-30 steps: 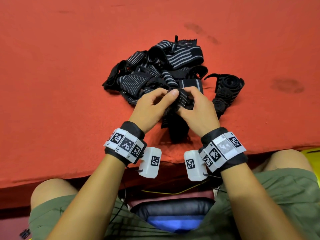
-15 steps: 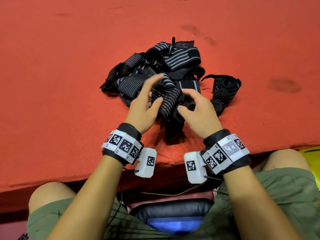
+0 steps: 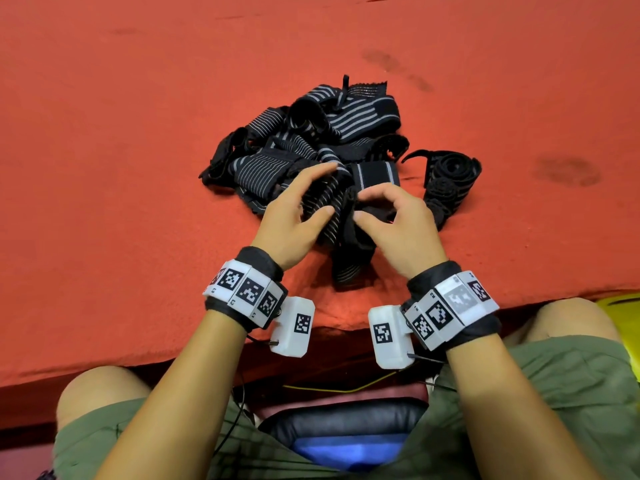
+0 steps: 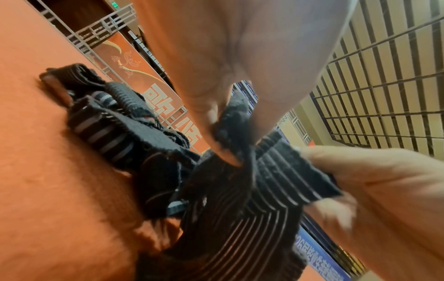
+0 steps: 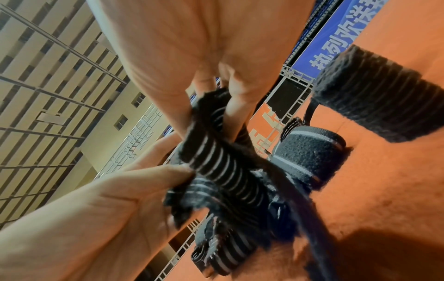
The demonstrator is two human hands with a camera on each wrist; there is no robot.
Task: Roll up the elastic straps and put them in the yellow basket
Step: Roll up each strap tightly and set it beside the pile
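A black elastic strap with grey stripes point(image 3: 332, 216) is held between both hands just above the red table, its tail point(image 3: 349, 271) trailing toward the front edge. My left hand point(image 3: 329, 188) grips its striped part between thumb and fingers point(image 4: 216, 121). My right hand point(image 3: 362, 205) pinches the folded end, with its fingers point(image 5: 238, 106) pressed into the strap point(image 5: 223, 163). Behind the hands lies a tangled pile of loose straps point(image 3: 311, 140). Only a yellow basket corner point(image 3: 623, 306) shows at the far right edge, below the table.
Rolled-up black straps point(image 3: 450, 178) lie on the table just right of the pile; two such rolls point(image 5: 310, 155) point(image 5: 374, 95) appear in the right wrist view. The red felt table point(image 3: 138, 168) stretches wide to left and right. My knees sit under its front edge.
My left hand's fingers, stretched upward half a second ago, have come down over the strap. My right hand has shifted its pinch on the strap's end. The pile has not moved.
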